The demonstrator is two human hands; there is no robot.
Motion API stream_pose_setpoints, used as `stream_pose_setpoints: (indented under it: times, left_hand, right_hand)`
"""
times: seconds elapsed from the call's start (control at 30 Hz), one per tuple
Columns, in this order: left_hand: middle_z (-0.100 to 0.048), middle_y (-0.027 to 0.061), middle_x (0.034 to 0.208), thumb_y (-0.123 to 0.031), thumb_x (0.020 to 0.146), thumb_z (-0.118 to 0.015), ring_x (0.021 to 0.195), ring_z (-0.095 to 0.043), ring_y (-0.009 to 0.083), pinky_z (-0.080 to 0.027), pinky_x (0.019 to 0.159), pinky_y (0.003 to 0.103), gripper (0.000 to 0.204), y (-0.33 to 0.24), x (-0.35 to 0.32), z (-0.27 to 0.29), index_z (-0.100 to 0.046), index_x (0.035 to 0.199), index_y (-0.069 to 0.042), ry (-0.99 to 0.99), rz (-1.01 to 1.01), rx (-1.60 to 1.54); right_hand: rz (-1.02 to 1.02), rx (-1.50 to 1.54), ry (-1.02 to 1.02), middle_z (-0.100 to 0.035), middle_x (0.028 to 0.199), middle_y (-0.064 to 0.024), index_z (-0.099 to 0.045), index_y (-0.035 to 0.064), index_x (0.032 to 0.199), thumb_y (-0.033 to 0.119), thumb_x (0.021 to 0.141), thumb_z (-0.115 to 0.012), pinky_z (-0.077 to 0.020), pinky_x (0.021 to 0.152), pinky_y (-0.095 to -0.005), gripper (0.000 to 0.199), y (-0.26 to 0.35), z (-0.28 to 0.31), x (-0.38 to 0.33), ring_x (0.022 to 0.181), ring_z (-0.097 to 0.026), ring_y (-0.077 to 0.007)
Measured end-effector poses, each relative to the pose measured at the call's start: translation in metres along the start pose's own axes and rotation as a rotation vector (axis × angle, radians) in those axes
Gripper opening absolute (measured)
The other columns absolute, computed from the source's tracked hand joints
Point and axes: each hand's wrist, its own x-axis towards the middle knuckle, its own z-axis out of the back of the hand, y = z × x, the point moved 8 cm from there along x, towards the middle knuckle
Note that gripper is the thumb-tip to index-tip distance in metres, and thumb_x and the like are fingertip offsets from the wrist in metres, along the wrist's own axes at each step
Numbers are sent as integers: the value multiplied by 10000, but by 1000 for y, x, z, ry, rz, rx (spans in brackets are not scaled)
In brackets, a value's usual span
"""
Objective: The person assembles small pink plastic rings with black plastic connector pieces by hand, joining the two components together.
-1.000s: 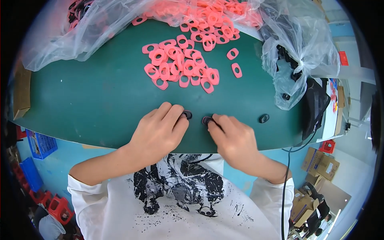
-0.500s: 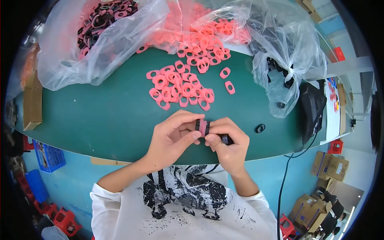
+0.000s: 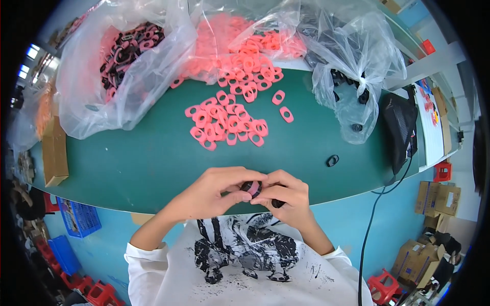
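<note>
Close to the table's near edge, my left hand (image 3: 214,193) pinches a small pink-and-black ring-shaped piece (image 3: 253,189) between thumb and fingers. My right hand (image 3: 292,196) has its fingertips against the same piece from the other side. A second dark piece (image 3: 277,203) is tucked in my right palm, mostly hidden by the fingers. Beyond my hands lies a loose pile of pink oval rings (image 3: 232,122); two single pink rings (image 3: 286,115) lie to its right. One black oval ring (image 3: 333,160) rests alone on the green table, right of my right hand.
A clear plastic bag (image 3: 148,97) with pink-and-black pieces stands at the far left, beside a cardboard box (image 3: 54,158). More pink rings (image 3: 219,48) spill from a middle bag. A knotted bag (image 3: 352,115) holds black parts. At right sit a black mesh case (image 3: 397,127) and a cable (image 3: 375,214).
Both hands have come nearer to my body with the piece still between them. The piece has been turned, and the view has shifted slightly.
</note>
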Motion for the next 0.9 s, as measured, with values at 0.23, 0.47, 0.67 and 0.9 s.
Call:
stream_pose_setpoints:
  times: [0.23, 0.47, 0.67, 0.9]
  left_hand:
    - [-536, 91, 920, -280, 997, -507, 724, -519, 168, -390, 559, 240, 232, -2, -15, 55, -516, 1007, -49, -385, -195, -732]
    - [-305, -18, 491, -370, 1059, -414, 415, -291, 96, -213, 390, 262, 487, -59, -44, 167, -415, 638, -124, -717, -376, -468]
    - [-414, 9, 516, -408, 1043, -469, 501, -339, 71, -234, 470, 319, 624, -136, -48, 269, -426, 554, -24, -1183, -273, 1106]
    - [-609, 225, 733, -320, 1026, -501, 651, -581, 393, -424, 607, 444, 425, -115, 10, 291, -589, 827, 44, -945, -163, 1451]
  right_hand:
    - [-436, 1103, -467, -594, 969, -121, -637, 18, 964, 155, 981, -590, -463, 501, -265, 146, -51, 18, -24, 656, -561, -194]
    - [-681, 1473, -430, -504, 805, -79, -553, 58, 834, 363, 1061, -379, -392, 379, -270, 418, -58, 8, -20, 576, -474, -167]
    - [-625, 1582, -275, -440, 638, -34, -461, 103, 674, 370, 1078, -323, -290, 364, -274, 503, -56, -1, -17, 440, -364, -142]
    - [-756, 1705, -627, -457, 683, -71, -515, 77, 788, 360, 1052, -411, -344, 382, -272, 401, -47, 30, -31, 464, -381, -144]
